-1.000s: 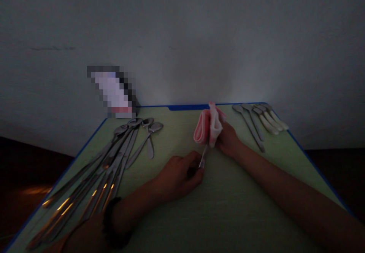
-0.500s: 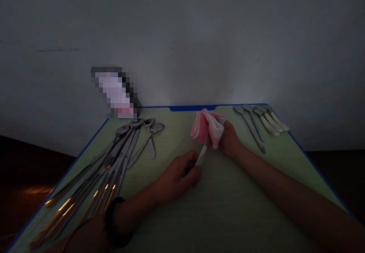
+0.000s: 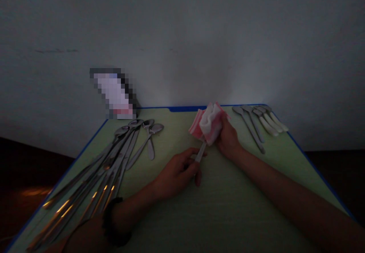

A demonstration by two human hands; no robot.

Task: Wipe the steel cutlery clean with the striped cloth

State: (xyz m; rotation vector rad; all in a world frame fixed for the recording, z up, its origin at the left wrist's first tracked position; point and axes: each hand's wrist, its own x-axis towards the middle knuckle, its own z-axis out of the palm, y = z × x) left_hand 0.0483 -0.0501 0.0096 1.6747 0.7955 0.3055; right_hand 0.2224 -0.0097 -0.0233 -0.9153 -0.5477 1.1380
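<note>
My left hand is closed on the handle of a piece of cutlery, its fingers pinching the lower end. The cutlery's upper end is hidden in a folded pink and white cloth, so I cannot tell its kind. Wrapped round the cloth from the right, my right hand holds it over the table, against the top of the cutlery. A dark band circles my left wrist.
Many spoons and long-handled cutlery lie in a pile at the left of the pale green table. Several more spoons lie at the back right. A blurred phone-like screen leans on the grey wall.
The cloth has been turned and refolded around the cutlery's top, with more of its white side showing. My left fingers have shifted on the handle.
</note>
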